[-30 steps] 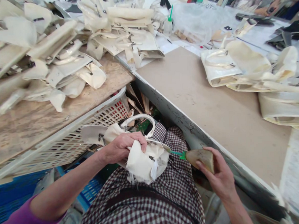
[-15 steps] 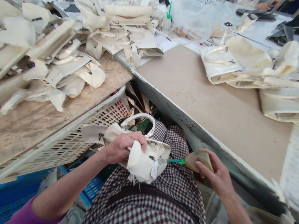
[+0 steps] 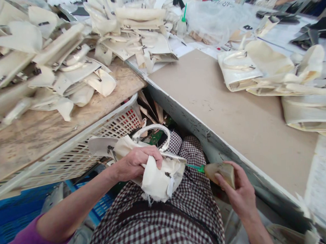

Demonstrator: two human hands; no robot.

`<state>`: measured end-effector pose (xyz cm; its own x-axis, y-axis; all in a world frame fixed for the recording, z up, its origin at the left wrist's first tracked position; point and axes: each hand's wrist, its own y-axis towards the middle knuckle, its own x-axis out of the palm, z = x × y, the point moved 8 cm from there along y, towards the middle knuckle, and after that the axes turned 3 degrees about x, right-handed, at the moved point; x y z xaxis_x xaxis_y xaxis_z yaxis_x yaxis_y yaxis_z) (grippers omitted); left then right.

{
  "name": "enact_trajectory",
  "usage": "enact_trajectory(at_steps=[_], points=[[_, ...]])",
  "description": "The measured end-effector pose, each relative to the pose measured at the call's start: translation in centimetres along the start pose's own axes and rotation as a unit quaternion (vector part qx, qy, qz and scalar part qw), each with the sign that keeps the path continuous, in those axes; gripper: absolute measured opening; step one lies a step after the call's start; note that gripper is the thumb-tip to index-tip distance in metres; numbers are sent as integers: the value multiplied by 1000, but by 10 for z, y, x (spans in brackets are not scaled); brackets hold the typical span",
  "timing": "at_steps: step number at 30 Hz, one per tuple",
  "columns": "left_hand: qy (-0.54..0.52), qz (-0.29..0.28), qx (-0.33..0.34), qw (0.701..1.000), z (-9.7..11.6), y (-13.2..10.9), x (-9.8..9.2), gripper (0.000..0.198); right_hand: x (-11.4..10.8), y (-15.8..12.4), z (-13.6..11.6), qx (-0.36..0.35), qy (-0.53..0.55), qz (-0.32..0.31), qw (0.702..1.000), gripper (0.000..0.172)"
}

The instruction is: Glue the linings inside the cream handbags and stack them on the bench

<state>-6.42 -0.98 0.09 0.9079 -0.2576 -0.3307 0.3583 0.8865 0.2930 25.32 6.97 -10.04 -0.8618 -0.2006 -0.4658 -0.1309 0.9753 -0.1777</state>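
Observation:
My left hand (image 3: 136, 162) is closed around a small cream bag (image 3: 157, 172) with a curved handle, held over my checked apron (image 3: 183, 207). My right hand (image 3: 237, 189) grips a yellowish squeeze bottle (image 3: 220, 171) with a green nozzle. The nozzle tip touches the right edge of the bag. The bag's lining hangs out under my left fingers.
A beige worktable (image 3: 232, 111) lies to the right, with cream bags (image 3: 271, 70) stacked at its far side. A wooden board (image 3: 39, 131) at left carries a heap of cream bag parts. A white lattice crate (image 3: 80, 150) sits under it. Another green-nozzled bottle (image 3: 182, 22) stands at the back.
The bottle dipped down and back, then rose again so its nozzle meets the bag's edge. My left hand has barely shifted.

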Motion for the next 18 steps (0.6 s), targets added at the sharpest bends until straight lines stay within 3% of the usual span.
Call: enact_trajectory(at_steps=[6, 11, 15, 18], points=[[8, 10, 1, 1000, 1, -3, 4, 43, 2, -11, -35, -131, -86, 11, 988, 42], [18, 13, 13, 1000, 3, -4, 7, 37, 9, -11, -23, -48, -65, -62, 995, 47], [25, 22, 15, 999, 5, -5, 5, 40, 1, -11, -13, 3, -31, -11, 999, 54], [26, 27, 13, 999, 6, -6, 1, 41, 5, -12, -7, 39, -1, -30, 999, 57]])
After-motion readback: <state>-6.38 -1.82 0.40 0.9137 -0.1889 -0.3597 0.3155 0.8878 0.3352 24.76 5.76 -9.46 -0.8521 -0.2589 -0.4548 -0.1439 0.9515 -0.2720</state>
